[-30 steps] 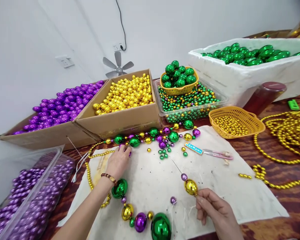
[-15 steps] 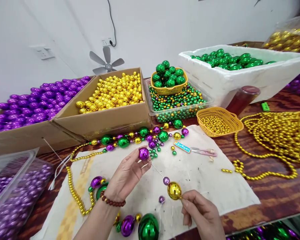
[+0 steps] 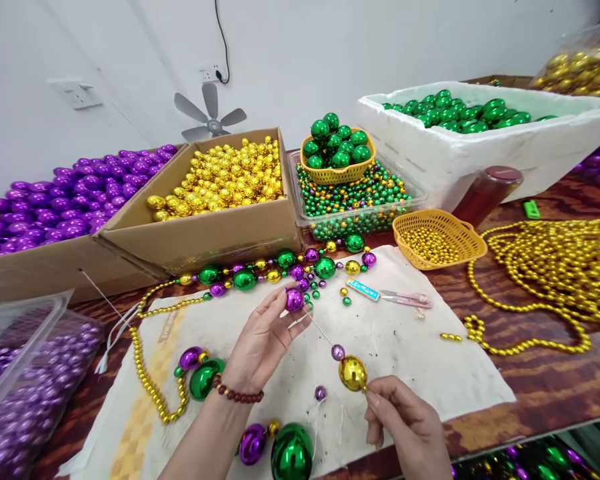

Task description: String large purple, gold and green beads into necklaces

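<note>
My left hand (image 3: 266, 340) pinches a shiny purple bead (image 3: 295, 299) above the white cloth (image 3: 410, 360). A thin needle or stiff wire (image 3: 321, 328) runs from beside that bead down to a small light purple bead (image 3: 338, 352) and a large gold bead (image 3: 353, 373). My right hand (image 3: 405, 420) is closed at the lower end of the gold bead; what exactly its fingertips pinch is too small to tell. Below lie a loose small purple bead (image 3: 321, 393), a big green bead (image 3: 292, 452) and a purple one (image 3: 253, 444).
Cardboard boxes hold purple beads (image 3: 75, 193) and gold beads (image 3: 230, 180). A yellow basket (image 3: 473, 248) holds small gold beads. Tweezers (image 3: 405, 299) lie on the cloth. A strung bead garland (image 3: 245, 279) crosses the back, and gold bead strands (image 3: 565, 267) pile at right.
My left hand has shifted slightly right and up with the purple bead. The gold bead and small purple bead have risen a little. My right hand has hardly moved.
</note>
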